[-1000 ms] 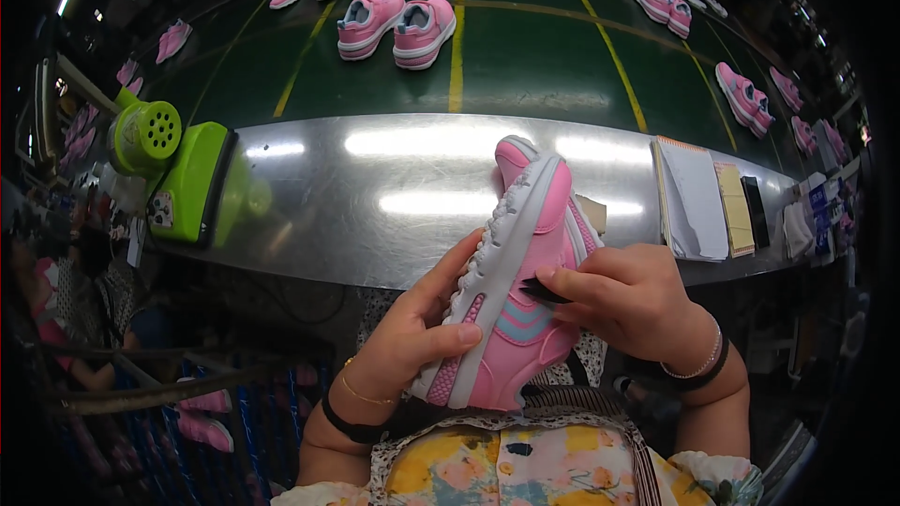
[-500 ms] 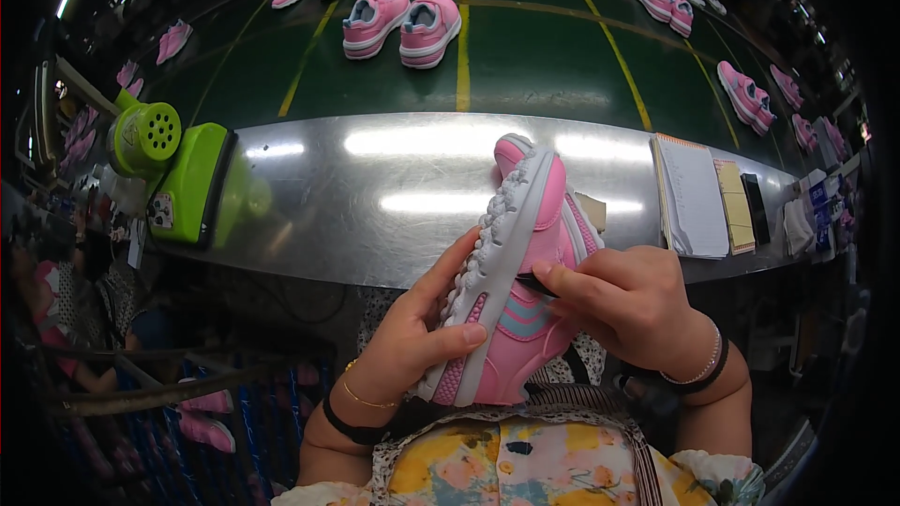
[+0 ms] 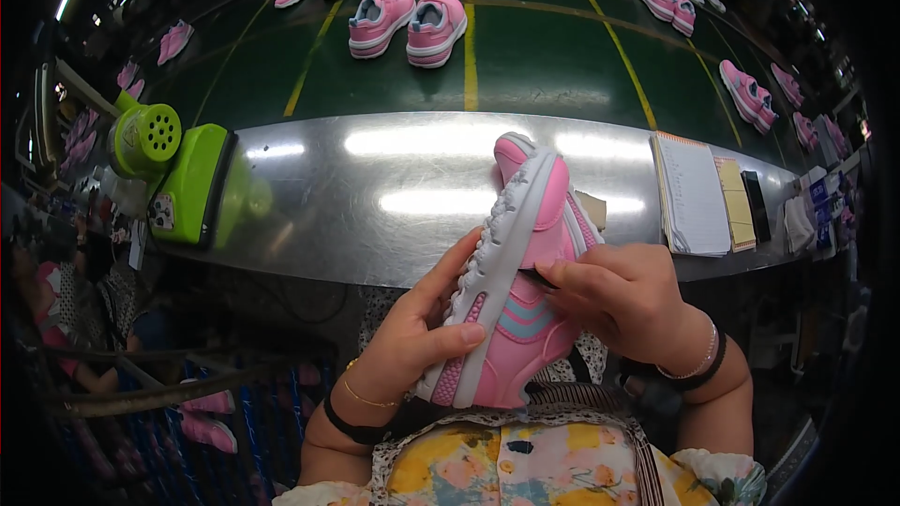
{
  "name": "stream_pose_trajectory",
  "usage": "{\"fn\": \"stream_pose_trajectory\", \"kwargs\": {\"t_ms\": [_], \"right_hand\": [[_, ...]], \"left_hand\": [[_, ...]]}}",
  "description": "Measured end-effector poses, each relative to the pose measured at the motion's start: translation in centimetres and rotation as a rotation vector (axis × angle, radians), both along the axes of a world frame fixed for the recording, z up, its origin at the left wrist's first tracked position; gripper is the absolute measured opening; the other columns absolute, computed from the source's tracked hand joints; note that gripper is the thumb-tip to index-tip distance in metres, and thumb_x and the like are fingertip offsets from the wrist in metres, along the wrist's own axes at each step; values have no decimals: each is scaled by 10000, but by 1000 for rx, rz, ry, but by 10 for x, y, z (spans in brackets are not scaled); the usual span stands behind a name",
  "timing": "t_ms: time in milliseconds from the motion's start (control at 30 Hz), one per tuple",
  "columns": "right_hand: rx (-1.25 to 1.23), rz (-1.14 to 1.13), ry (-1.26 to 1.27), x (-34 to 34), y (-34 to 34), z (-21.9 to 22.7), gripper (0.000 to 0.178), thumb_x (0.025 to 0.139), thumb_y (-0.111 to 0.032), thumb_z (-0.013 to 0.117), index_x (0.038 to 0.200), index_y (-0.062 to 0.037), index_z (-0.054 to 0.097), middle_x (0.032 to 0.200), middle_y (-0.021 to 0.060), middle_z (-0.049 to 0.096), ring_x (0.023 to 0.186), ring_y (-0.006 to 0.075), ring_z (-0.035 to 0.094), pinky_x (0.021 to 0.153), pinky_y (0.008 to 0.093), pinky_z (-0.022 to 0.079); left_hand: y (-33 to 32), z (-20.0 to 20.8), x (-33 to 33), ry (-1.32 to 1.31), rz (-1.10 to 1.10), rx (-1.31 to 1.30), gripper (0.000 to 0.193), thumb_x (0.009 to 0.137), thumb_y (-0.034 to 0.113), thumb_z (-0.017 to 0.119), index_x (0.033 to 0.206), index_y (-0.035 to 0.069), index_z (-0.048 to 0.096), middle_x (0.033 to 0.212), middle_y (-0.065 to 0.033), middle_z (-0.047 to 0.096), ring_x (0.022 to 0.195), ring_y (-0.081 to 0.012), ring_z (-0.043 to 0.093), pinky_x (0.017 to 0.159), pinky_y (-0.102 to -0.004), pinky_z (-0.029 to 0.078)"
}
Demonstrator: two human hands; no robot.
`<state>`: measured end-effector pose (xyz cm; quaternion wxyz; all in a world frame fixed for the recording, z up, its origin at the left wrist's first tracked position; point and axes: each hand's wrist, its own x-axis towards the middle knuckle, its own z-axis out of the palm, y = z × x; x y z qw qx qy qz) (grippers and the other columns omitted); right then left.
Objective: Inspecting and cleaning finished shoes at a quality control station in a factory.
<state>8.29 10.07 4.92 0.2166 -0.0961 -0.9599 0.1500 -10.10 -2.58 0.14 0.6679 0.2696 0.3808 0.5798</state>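
My left hand (image 3: 427, 333) is wrapped round the sole of a pink sneaker (image 3: 511, 370) with a white sole and blue stripes. The sneaker is turned on its side, toe up, above the bench's front edge. My right hand (image 3: 633, 305) is closed in a pinch on a small thin dark tool (image 3: 534, 275). Its tip touches the upper beside the striped panel; the rest is hidden by my fingers. Behind the held sneaker a second pink sneaker (image 3: 511, 155) shows at its toe and sole edge.
A shiny metal bench (image 3: 309, 211) lies before me, with a lime-green blower-like machine (image 3: 192, 183) at left. A notebook (image 3: 692, 197), a yellow pad (image 3: 734, 201) and a tan scrap (image 3: 591, 211) lie at right. Beyond, a green conveyor belt (image 3: 525, 56) carries pairs of pink sneakers (image 3: 438, 33).
The pairs on the belt have shifted slightly to the right. My right hand has turned a little, with the dark tool still against the sneaker's side. My left hand keeps its hold.
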Motion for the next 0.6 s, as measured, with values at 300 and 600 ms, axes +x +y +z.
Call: {"fn": "stream_pose_trajectory", "kwargs": {"t_ms": [300, 600], "right_hand": [[-363, -147, 206, -7, -1, -8, 386, 728, -45, 709, 1090, -53, 574, 768, 84, 594, 613, 226, 604, 516, 309, 472], [-301, -198, 75, -14, -6, -8, 390, 617, 28, 723, 980, -60, 611, 813, 83, 589, 646, 205, 609, 553, 285, 491]], "left_hand": [[1, -2, -1, -70, 17, -54, 879, 728, 227, 658, 1453, 48, 195, 1431, -185, 304, 1326, -264, 311, 1088, -359, 224], [1, -22, 4, 324, 216, 90, 856, 727, 205, 701, 1437, 47, 250, 1359, -176, 386, 1258, -253, 399, 1040, -350, 304]]}}
